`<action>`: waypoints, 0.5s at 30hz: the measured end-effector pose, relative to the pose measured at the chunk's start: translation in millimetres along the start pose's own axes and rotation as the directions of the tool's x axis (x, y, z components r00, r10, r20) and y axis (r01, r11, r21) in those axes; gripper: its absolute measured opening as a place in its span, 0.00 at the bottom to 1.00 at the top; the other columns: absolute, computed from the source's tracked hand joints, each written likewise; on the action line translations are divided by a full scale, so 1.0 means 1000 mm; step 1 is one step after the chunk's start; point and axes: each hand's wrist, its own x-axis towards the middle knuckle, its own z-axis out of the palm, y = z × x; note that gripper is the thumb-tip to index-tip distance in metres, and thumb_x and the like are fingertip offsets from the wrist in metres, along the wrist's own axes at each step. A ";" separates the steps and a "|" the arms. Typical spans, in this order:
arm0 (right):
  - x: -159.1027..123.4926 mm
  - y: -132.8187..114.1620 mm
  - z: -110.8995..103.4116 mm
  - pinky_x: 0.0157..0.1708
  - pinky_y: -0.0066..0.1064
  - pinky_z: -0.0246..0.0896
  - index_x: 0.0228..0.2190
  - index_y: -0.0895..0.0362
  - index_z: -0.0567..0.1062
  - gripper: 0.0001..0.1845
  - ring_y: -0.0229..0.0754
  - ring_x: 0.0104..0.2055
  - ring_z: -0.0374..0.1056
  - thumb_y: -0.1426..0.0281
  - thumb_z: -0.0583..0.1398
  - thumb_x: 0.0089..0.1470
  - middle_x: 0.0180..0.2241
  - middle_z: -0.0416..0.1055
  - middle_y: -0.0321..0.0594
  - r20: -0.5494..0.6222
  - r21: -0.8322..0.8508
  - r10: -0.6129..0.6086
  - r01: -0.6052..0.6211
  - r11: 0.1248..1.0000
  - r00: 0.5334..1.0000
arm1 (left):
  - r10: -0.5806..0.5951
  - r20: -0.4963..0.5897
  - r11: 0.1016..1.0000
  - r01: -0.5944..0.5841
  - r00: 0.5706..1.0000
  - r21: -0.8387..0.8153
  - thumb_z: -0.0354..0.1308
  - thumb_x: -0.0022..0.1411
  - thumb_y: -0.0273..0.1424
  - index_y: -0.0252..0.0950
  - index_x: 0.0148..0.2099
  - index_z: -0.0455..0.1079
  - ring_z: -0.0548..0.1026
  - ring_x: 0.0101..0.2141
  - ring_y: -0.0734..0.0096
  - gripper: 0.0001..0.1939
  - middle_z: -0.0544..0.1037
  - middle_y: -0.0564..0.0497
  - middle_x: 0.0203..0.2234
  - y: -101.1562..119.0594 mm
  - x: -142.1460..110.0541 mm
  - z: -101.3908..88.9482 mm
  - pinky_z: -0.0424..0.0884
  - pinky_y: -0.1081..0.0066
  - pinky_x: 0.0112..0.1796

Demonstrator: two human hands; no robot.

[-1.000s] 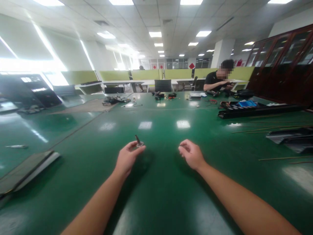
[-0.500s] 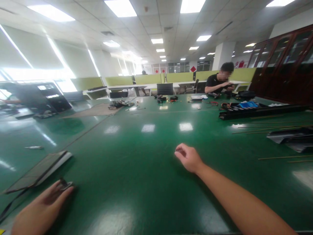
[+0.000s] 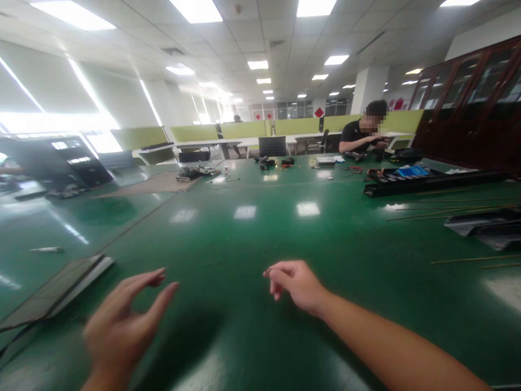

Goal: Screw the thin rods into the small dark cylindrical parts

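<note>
My left hand [image 3: 130, 320] is raised over the green tabletop [image 3: 228, 239], its thumb and fingers spread with a gap between them. No object shows in that gap. Across from it, my right hand [image 3: 295, 282] has the thumb and index finger pressed together in a pinch. Something tiny and dark seems to sit at those fingertips, too small to name. The two hands are apart, and neither touches the other.
A flat grey folder-like item [image 3: 61, 288] lies at the left. On the right are thin rods [image 3: 468, 259], dark metal channels [image 3: 488, 228] and a long black rail [image 3: 431, 183]. A person [image 3: 362, 133] sits at the far side, hands raised. Tools and parts [image 3: 266, 163] lie farther back.
My left hand has come up and right; the small dark and metallic piece seen in it before no longer shows, and its fingers are apart. My right hand has moved left and nearer, still pinched.
</note>
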 end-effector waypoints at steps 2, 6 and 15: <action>-0.001 0.000 -0.007 0.26 0.29 0.62 0.30 0.63 0.79 0.23 0.35 0.22 0.66 0.52 0.64 0.53 0.22 0.72 0.38 0.011 0.009 -0.004 0.004 1.000 1.000 | 0.113 0.229 0.974 -0.062 0.967 -0.219 0.66 0.55 0.41 0.41 0.49 0.74 0.77 0.38 0.64 0.20 0.79 0.51 0.38 0.036 0.007 0.027 0.73 0.66 0.43; -0.002 0.001 -0.025 0.28 0.30 0.62 0.31 0.63 0.80 0.23 0.36 0.23 0.68 0.53 0.65 0.53 0.24 0.75 0.41 0.086 0.066 0.016 -0.022 0.998 0.996 | 0.320 0.503 0.818 0.034 0.803 -0.575 0.70 0.51 0.37 0.42 0.54 0.74 0.77 0.43 0.63 0.26 0.79 0.47 0.43 0.103 0.016 0.078 0.74 0.65 0.45; 0.001 -0.001 -0.030 0.26 0.30 0.63 0.38 0.62 0.78 0.28 0.38 0.24 0.68 0.48 0.61 0.55 0.27 0.75 0.42 0.075 0.232 -0.036 0.018 0.973 0.997 | 0.078 0.619 0.598 0.460 0.781 -0.656 0.63 0.58 0.34 0.37 0.42 0.79 0.79 0.41 0.61 0.10 0.82 0.45 0.39 0.136 0.009 0.100 0.76 0.63 0.46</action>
